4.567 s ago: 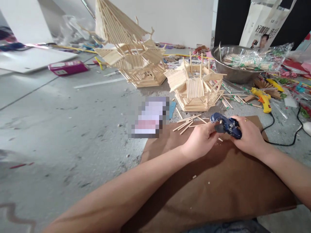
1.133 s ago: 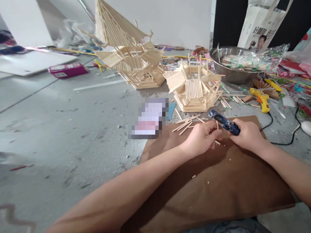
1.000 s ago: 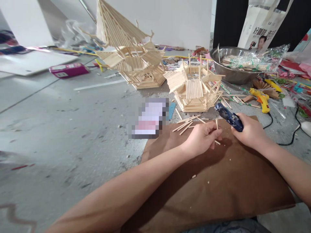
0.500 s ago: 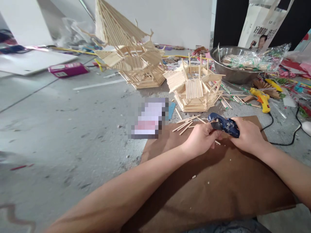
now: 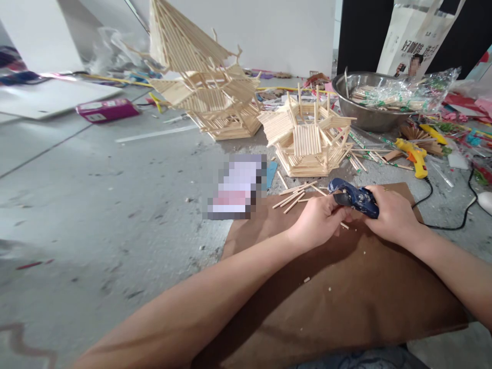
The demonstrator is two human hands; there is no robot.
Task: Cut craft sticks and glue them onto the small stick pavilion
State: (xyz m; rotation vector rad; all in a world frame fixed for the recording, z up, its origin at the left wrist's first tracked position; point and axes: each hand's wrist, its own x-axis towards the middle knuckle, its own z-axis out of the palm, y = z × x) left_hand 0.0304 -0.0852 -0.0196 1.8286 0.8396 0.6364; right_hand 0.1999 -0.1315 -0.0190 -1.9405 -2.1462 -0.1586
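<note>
My right hand point(image 5: 388, 210) is wrapped around the handle of a dark blue hand cutter point(image 5: 359, 200), scuffed with pale specks. Its dark jaw points left, at the fingers of my left hand point(image 5: 321, 218). Those fingers are pinched at the jaw around a thin wooden stick point(image 5: 344, 191), which shows only as a short pale end; the rest is hidden. Just beyond my left hand, several loose wooden sticks point(image 5: 294, 197) lie across the edge of a brown sheet point(image 5: 346, 302). Small cut bits point(image 5: 306, 280) are scattered on that sheet.
Behind my hands stands a low stick-built model point(image 5: 307, 143), with a taller roofed one point(image 5: 215, 102) to its left. A blurred-out phone-like object point(image 5: 236, 184) lies left of the sticks. At right are a yellow glue gun point(image 5: 415, 156) with a cord and a steel bowl point(image 5: 369, 115).
</note>
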